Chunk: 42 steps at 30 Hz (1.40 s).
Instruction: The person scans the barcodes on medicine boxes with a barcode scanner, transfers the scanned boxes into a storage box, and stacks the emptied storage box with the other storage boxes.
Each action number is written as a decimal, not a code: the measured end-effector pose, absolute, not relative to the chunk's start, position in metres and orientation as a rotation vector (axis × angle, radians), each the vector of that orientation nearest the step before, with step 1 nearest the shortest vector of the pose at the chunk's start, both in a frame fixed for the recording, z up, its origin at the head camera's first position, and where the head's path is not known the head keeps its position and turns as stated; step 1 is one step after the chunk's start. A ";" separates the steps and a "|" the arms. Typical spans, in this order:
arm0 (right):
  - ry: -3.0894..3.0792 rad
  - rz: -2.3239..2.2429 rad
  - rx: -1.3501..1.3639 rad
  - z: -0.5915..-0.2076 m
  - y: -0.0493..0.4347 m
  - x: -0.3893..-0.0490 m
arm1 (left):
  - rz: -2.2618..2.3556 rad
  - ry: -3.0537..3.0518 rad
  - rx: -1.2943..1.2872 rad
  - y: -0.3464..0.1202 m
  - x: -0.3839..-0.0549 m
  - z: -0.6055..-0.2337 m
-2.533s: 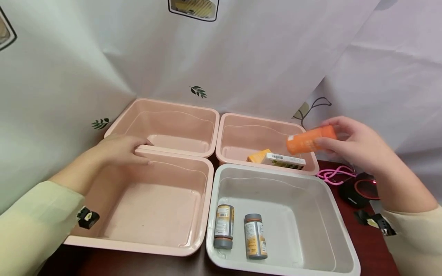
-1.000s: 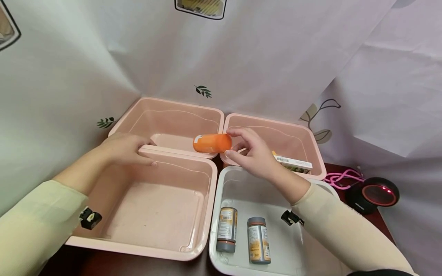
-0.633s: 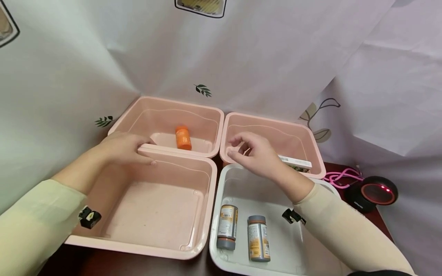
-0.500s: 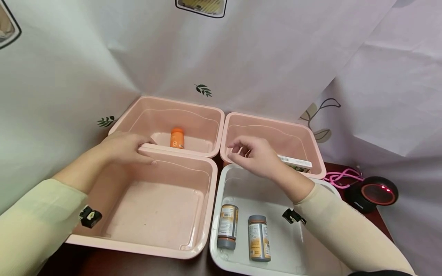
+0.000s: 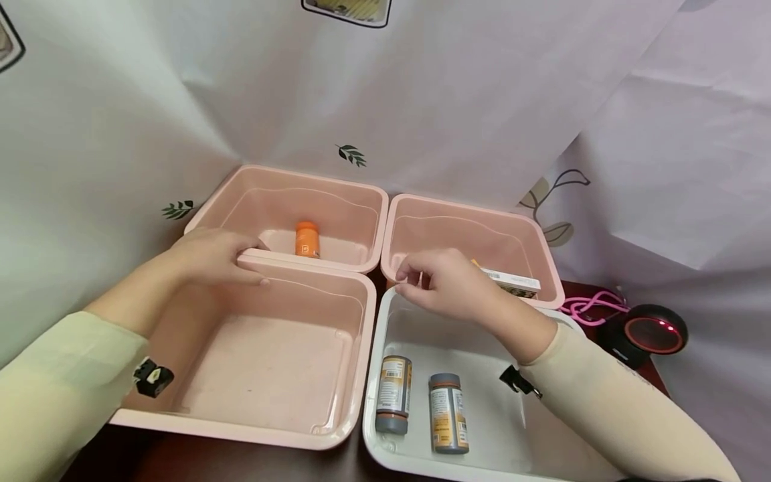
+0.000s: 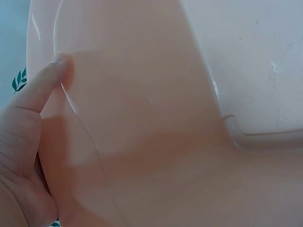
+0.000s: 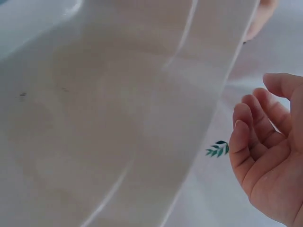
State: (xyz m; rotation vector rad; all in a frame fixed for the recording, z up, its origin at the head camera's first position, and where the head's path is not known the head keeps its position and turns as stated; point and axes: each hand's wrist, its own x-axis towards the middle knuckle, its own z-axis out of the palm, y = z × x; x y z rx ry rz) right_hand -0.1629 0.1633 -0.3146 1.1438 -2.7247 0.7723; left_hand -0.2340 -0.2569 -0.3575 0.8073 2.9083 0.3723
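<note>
My left hand (image 5: 213,256) grips the touching rims between the near-left pink bin (image 5: 241,438) and the far-left pink bin (image 5: 313,177). In the left wrist view the thumb (image 6: 40,87) lies against the bin's inner wall. An orange bottle (image 5: 307,239) stands upright in the far-left bin. My right hand (image 5: 446,284), fingers loosely curled and holding nothing, hovers above the far rim of the grey bin (image 5: 397,458). Two grey-capped bottles with yellow and white labels, a left one (image 5: 394,393) and a right one (image 5: 448,414), lie in the grey bin.
The far-right pink bin (image 5: 470,204) holds a white box (image 5: 515,282) and a partly hidden yellow item (image 5: 475,263). A black round device (image 5: 653,331) and a pink cord (image 5: 593,306) sit right of the bins. A pale patterned sheet (image 5: 470,87) hangs behind.
My right hand carried the orange bottle from the right to the far-left bin and let it go there. Since then the hand has drawn back slightly towards the grey bin. My left hand stayed put.
</note>
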 end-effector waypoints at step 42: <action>-3.950 0.315 0.352 -0.403 0.176 -0.106 | 0.370 2.899 0.791 -0.258 -0.233 -0.357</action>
